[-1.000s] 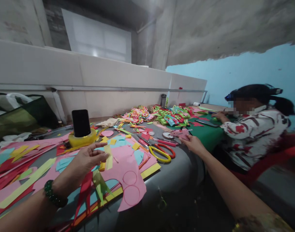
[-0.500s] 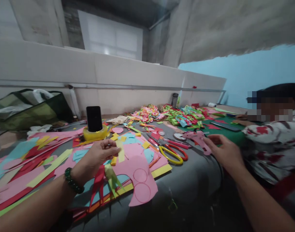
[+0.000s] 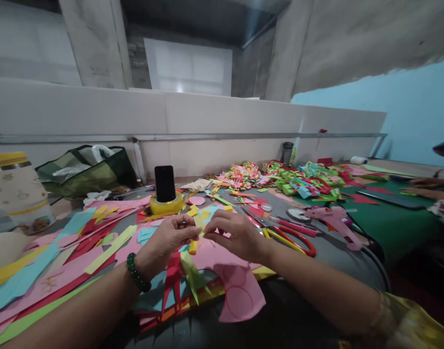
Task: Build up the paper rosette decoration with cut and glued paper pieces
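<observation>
My left hand (image 3: pixel 174 237), with a green bead bracelet (image 3: pixel 137 272) on the wrist, pinches a small pale yellow strip (image 3: pixel 199 221); whether it is paper or felt I cannot tell. From the other side my right hand (image 3: pixel 238 236) meets the strip, its fingertips closed at the edge. Beneath both hands lies a pink sheet (image 3: pixel 240 291) with circles drawn on it. Red and yellow-handled scissors (image 3: pixel 298 241) rest just beyond my right forearm. Farther right, a pink glue gun (image 3: pixel 338 224) lies on the table, apart from my hand.
A phone (image 3: pixel 165 183) stands in a yellow tape roll (image 3: pixel 166 205). Coloured cut pieces (image 3: pixel 67 252) cover the left side. Piles of colourful pieces (image 3: pixel 244 175) lie at the back. A tumbler (image 3: pixel 20 194) and a green bag (image 3: pixel 87 169) stand left. Another person's hand (image 3: pixel 431 184) is far right.
My right hand has left the glue gun and moved left to the yellow strip in my left hand. The glue gun now lies on the table. The view has turned left.
</observation>
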The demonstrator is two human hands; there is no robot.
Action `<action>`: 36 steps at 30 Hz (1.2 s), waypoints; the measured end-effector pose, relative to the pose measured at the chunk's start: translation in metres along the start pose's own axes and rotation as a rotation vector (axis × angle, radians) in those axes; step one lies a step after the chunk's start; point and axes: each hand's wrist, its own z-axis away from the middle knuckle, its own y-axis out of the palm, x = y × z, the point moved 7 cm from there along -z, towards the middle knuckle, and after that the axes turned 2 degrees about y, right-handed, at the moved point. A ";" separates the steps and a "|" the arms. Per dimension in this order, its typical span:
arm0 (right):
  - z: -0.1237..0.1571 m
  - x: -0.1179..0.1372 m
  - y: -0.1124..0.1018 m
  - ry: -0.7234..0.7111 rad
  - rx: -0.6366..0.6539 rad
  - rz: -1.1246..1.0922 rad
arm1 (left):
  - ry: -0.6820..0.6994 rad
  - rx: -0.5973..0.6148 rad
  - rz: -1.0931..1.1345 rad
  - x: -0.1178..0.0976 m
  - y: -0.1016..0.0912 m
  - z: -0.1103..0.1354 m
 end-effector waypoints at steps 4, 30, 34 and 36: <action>-0.001 -0.028 0.008 0.323 -0.065 -0.277 | 0.078 0.008 -0.099 -0.005 -0.002 -0.001; 0.012 -0.061 0.028 0.723 0.027 -0.633 | 0.156 0.032 -0.269 -0.011 0.006 0.001; 0.013 -0.061 0.029 0.743 0.019 -0.644 | 0.159 0.027 -0.284 -0.013 0.007 0.002; 0.013 -0.061 0.029 0.752 0.022 -0.640 | 0.160 0.019 -0.291 -0.014 0.007 0.002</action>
